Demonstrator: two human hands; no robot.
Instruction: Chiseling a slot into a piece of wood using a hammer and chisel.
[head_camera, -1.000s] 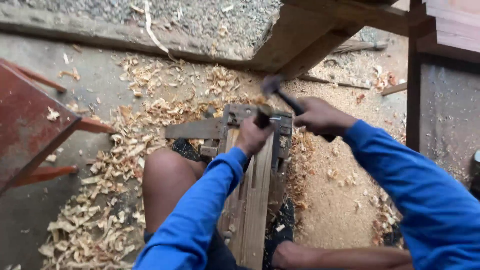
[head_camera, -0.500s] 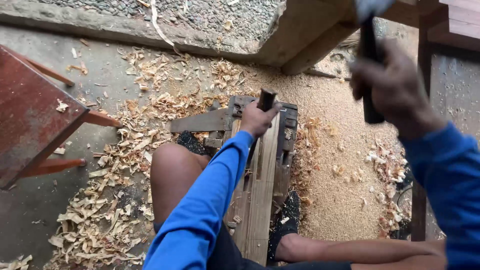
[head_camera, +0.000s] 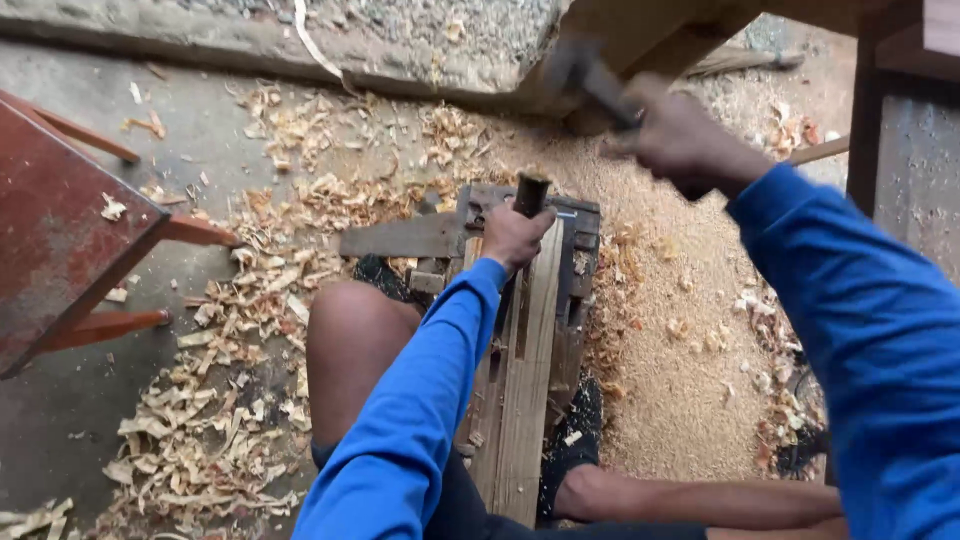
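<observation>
Our sleeves (head_camera: 420, 400) are plain bright blue, no pattern. The chisel handle (head_camera: 530, 193) in our left hand (head_camera: 512, 238) is dark brown, near black at its top. The hammer (head_camera: 585, 75) in our right hand (head_camera: 685, 140) blurs dark grey. The plank (head_camera: 525, 370) is pale tan with straight lengthwise grain. Wood shavings (head_camera: 220, 400) show cream to straw yellow; sawdust (head_camera: 670, 380) is sandy orange-tan. The stool (head_camera: 60, 230) is rust red with scuffed darker patches. The concrete floor (head_camera: 60, 420) is mottled grey.

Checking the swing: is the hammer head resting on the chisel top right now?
No: the right hand holds the hammer raised above and apart from the chisel gripped by the left hand.
</observation>
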